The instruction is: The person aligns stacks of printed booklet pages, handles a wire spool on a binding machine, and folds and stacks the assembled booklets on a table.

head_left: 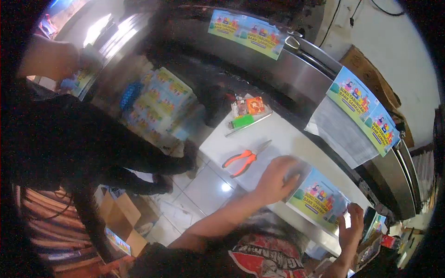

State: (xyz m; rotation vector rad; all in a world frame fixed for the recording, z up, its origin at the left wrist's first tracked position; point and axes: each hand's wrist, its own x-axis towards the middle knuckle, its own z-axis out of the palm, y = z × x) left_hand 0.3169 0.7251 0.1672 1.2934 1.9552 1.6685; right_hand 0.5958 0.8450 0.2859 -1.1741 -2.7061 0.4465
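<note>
On the white table (218, 143) lies a printed booklet (317, 197) with yellow lettering on a blue and green cover. My left hand (279, 180) is at the booklet's left edge, its fingers blurred by motion. My right hand (351, 227) is at the booklet's right end with its fingers curled and apart; whether it touches the booklet is unclear. Left of my left hand, orange-handled pliers (245, 159) lie on the table. Behind them are a green lighter (242, 122) and an orange packet (255, 105).
Printed covers (246, 33) and more covers (364, 109) hang over the metal rail behind the table. A co-worker (88, 125) stands at the left near stacked prints (160, 99). An open cardboard box (121, 211) sits on the floor.
</note>
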